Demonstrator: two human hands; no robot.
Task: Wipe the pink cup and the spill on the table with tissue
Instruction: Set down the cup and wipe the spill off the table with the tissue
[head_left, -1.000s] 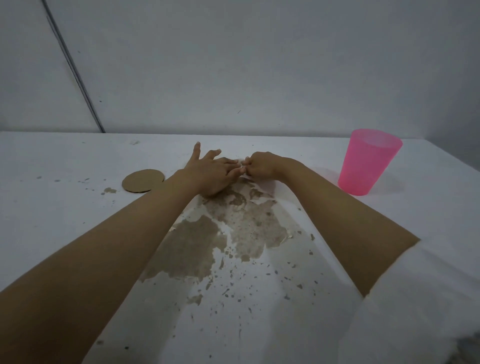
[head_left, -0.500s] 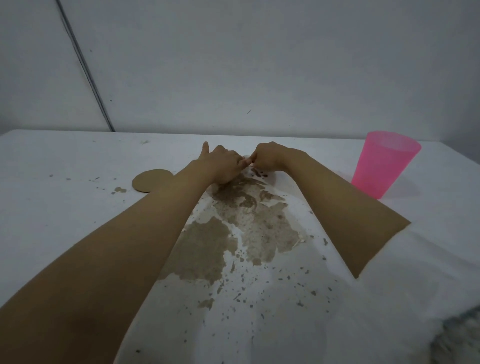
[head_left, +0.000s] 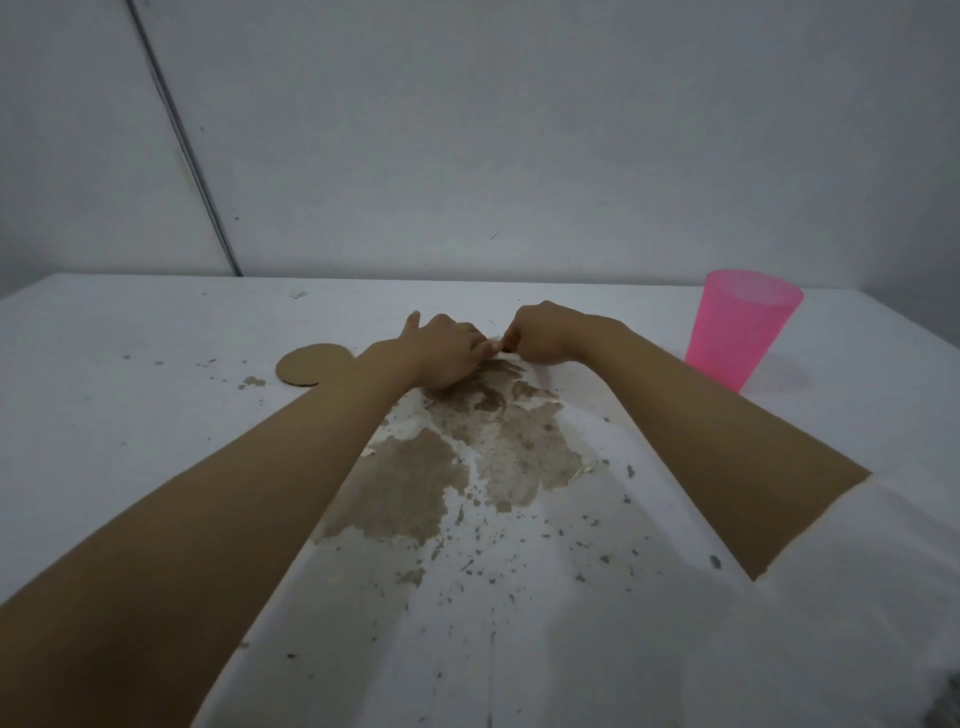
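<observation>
Pink cup stands upright at far right of the white surface, translucent plastic, tapered, wider at the rim than the base, a faint shadow on its right. It sits well apart from both hands. Brown spill lies at mid-surface between the two forearms: irregular ragged-edged patches, matte and grainy, darkest near the hands, breaking into scattered flecks and specks toward the near edge. Whether it is wet or dried cannot be told. At the far end of the spill the left hand lies palm down, fingers curled and pressed low onto the surface, thumb pointing away. The right hand is closed into a loose fist, knuckles up, its fingertips meeting those of the left. A small pale scrap shows between the two sets of fingertips; it may be the tissue, but it is too small to tell for certain, or to tell which hand pinches it. Left of the left wrist a flat round brown disc, cardboard-like, lies on the surface, partly hidden by the forearm. A white sleeve covers the right upper arm. Behind, a plain grey wall with a thin dark cable running diagonally down it.
</observation>
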